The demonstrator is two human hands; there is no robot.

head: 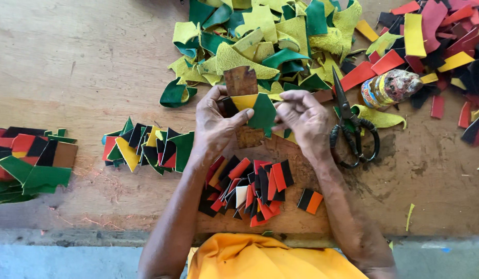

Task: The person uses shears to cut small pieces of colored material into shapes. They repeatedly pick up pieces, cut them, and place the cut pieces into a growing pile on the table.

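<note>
- Worn wooden bench (95, 62) is filling the view from above, stained and scratched, with a pale floor strip showing along the bottom edge.
- Left hand (214, 126) is pinching a patch (252, 108) of joined leather pieces, black, yellow and green, its thumb lying across the yellow part and the fingers curling closed behind.
- Right hand (304, 116) is gripping the same patch at its green right edge, fingers bent tight around it.
- Both hands are holding the patch just above a brown board (244, 82) that is lying on the bench near the middle.
- Scissors (350, 126) with black handles are lying just to the right of the right hand, blades pointing away from the person.
- Glue bottle (391, 87) is lying on its side beyond the scissors, among red, yellow and dark strips (435, 31).
- Green and yellow scraps (260, 36) are heaping up beyond the hands.
- Red and black pieces (249, 188) are lying piled under the wrists.
- Finished multicoloured patches (146, 150) are sitting to the left, with another stack (27, 160) at the far left edge.
- Orange cloth (265, 258) is covering the person's lap at the bottom.
</note>
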